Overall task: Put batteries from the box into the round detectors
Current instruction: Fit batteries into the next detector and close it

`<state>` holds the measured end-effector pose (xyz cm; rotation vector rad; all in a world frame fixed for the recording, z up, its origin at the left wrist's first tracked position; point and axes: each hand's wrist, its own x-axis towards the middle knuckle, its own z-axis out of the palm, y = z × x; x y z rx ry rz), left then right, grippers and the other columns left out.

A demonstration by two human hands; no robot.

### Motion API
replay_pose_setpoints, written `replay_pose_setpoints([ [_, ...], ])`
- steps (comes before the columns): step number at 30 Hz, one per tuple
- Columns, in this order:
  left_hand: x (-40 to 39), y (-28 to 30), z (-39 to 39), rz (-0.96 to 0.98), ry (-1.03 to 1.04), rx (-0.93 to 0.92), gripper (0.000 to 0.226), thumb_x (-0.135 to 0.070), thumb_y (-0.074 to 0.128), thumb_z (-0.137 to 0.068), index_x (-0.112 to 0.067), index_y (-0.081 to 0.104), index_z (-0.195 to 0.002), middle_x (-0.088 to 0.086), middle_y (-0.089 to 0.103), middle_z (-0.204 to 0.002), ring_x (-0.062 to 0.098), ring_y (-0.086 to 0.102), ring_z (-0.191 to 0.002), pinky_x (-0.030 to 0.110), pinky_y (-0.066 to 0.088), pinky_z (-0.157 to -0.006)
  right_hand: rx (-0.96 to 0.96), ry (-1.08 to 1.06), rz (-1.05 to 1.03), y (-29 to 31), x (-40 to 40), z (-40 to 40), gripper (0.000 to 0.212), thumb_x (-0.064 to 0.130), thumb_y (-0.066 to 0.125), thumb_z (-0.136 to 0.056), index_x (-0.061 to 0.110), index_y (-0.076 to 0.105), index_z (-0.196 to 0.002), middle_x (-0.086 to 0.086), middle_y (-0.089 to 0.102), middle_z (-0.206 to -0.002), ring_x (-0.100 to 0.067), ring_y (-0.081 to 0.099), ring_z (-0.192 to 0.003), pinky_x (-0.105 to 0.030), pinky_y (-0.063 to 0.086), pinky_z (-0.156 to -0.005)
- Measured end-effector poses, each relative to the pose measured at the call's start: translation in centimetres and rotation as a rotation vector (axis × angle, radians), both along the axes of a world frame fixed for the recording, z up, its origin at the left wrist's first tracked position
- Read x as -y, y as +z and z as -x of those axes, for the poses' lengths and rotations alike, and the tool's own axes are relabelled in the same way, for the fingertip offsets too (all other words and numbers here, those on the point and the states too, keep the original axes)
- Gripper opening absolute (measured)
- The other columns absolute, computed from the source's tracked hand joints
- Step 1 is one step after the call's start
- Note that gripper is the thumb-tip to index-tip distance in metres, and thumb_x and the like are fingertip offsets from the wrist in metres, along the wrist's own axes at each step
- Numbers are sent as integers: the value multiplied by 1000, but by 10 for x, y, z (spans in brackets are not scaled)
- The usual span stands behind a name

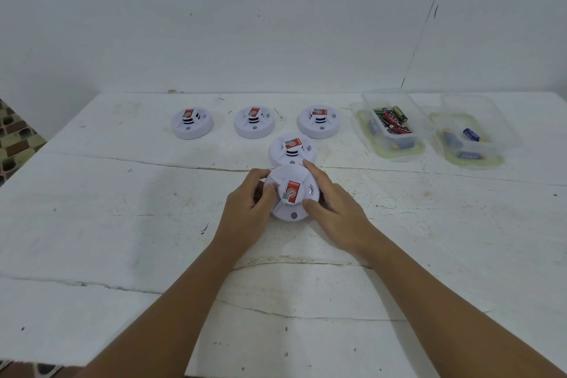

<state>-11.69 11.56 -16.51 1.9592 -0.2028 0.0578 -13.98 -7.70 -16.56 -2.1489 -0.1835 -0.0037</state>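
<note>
A white round detector (291,193) with a red label on top sits at the table's middle. My left hand (249,205) grips its left side with curled fingers, and my right hand (329,204) grips its right side between forefinger and thumb. A second detector (293,149) stands just behind it, touching or nearly so. Three more detectors (192,123) (254,122) (319,121) form a row further back. To the right, a clear plastic box (389,129) holds several batteries (391,120).
A second clear box (469,139) with a few blue batteries stands at the far right. The white table (122,209) is cracked and ends at a near edge at lower left. A white wall rises behind the table.
</note>
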Motion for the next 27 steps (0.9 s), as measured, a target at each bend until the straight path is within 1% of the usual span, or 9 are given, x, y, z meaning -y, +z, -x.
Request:
replay_pose_setpoints([
  [8, 0, 0, 0, -13, -2, 1, 19, -31, 51, -107, -28, 63, -121, -4, 73, -95, 13, 69, -90, 28, 58, -72, -3, -3, 0, 0, 0, 0, 67, 36, 51, -98, 49, 23, -158, -3, 70, -110, -22, 65, -94, -52, 54, -87],
  [10, 0, 0, 0, -13, -1, 5, 18, -30, 51, -107, -29, 63, -120, -5, 73, -96, 11, 69, -90, 25, 58, -72, 5, -1, 1, 0, 0, 0, 67, 38, 50, -98, 50, 22, -158, -3, 70, -110, -22, 65, -95, -52, 54, -87],
  [12, 0, 0, 0, -10, 0, 6, 17, -29, 51, -107, -30, 63, -119, -4, 73, -95, 11, 68, -88, 22, 56, -70, 6, -2, 6, 0, 1, 0, 67, 35, 51, -100, 49, 22, -158, -3, 70, -109, -21, 65, -94, -51, 54, -87],
  [14, 1, 1, 0, -6, 1, 5, 16, -29, 51, -107, -32, 63, -117, -3, 72, -93, 12, 68, -87, 23, 55, -68, 2, -5, 13, 0, 1, 0, 67, 32, 52, -101, 48, 22, -159, -3, 70, -107, -21, 64, -91, -50, 54, -87],
  [17, 1, 1, 1, 3, 0, -2, 16, -29, 51, -107, -31, 63, -118, -4, 72, -93, 10, 68, -87, 20, 55, -68, -1, -1, 10, 1, 1, 1, 69, 36, 49, -96, 50, 22, -158, -2, 70, -104, -20, 64, -89, -50, 54, -85],
  [20, 1, 2, 1, 5, -5, 1, 18, -29, 51, -107, -28, 64, -119, -6, 73, -94, 10, 69, -88, 19, 55, -68, -4, -1, 7, 1, 1, 1, 69, 37, 49, -97, 48, 22, -160, 2, 70, -106, -18, 64, -92, -48, 54, -86],
  [24, 0, 1, 0, 0, 0, 1, 18, -30, 51, -107, -28, 64, -119, -6, 73, -93, 10, 69, -88, 21, 56, -68, 4, 6, 2, 1, 0, 1, 68, 32, 52, -100, 46, 23, -160, 2, 70, -103, -18, 64, -88, -47, 55, -84],
  [27, 1, 2, 1, 1, -2, 6, 18, -29, 52, -107, -27, 64, -119, -5, 73, -93, 10, 69, -87, 19, 55, -68, 5, 8, -2, 3, -1, 1, 69, 39, 49, -96, 46, 23, -160, 2, 70, -104, -19, 65, -90, -48, 55, -83],
])
